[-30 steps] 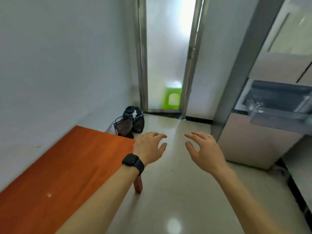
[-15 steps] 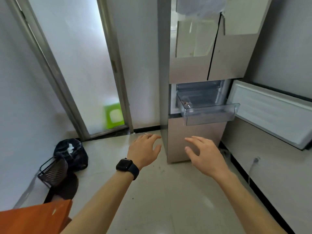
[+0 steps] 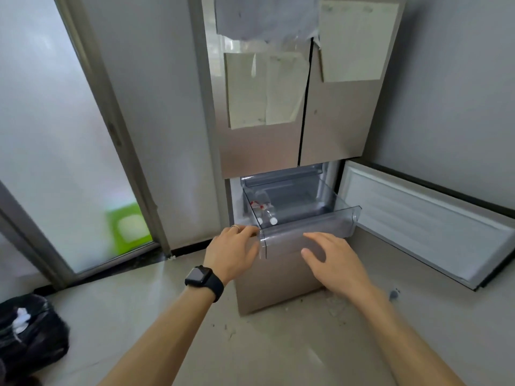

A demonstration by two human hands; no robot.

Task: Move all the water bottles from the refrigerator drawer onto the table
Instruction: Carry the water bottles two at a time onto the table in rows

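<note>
Bottles lie together at the left of the clear refrigerator drawer, which stands pulled out for access, so both hands hover empty before its front, left hand by the corner, right hand spread, fingers loose.
</note>
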